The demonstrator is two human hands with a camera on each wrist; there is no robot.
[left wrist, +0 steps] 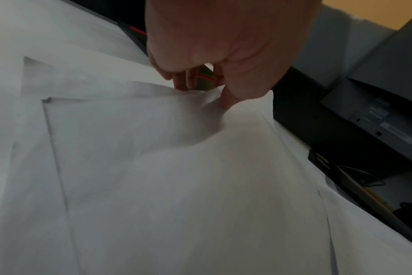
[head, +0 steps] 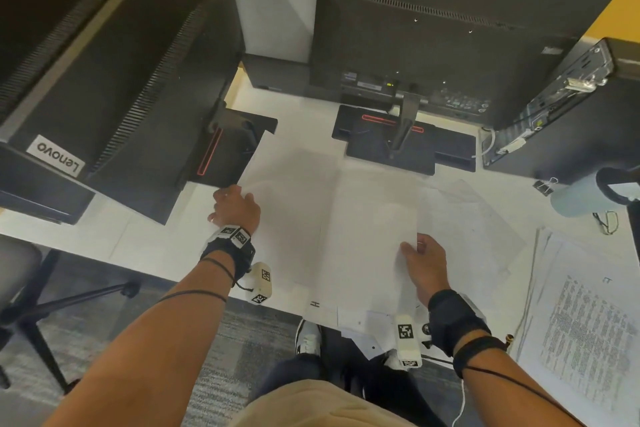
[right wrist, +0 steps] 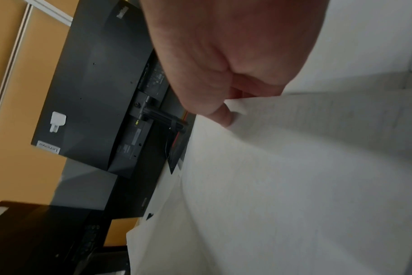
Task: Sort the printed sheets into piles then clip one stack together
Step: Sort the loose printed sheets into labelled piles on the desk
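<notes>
Left hand (head: 235, 206) pinching the left sheet (head: 291, 204) at its 9 o'clock edge; right hand (head: 427, 265) nipping the middle sheet (head: 370, 229) at 3 o'clock. Thin, floppy, slippery stuff (edges only, gently). Binder clip (head: 544, 186) waiting at 2 o'clock.

Matt paper sheets (head: 367, 218); matt plastic monitor (head: 450, 28)

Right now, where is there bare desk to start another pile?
Bare desk lies left of the left hand, before the left monitor. Another strip sits between the monitor stands. Sheets crowd the centre; the printed stack, binder clip and glasses fill the right.
</notes>
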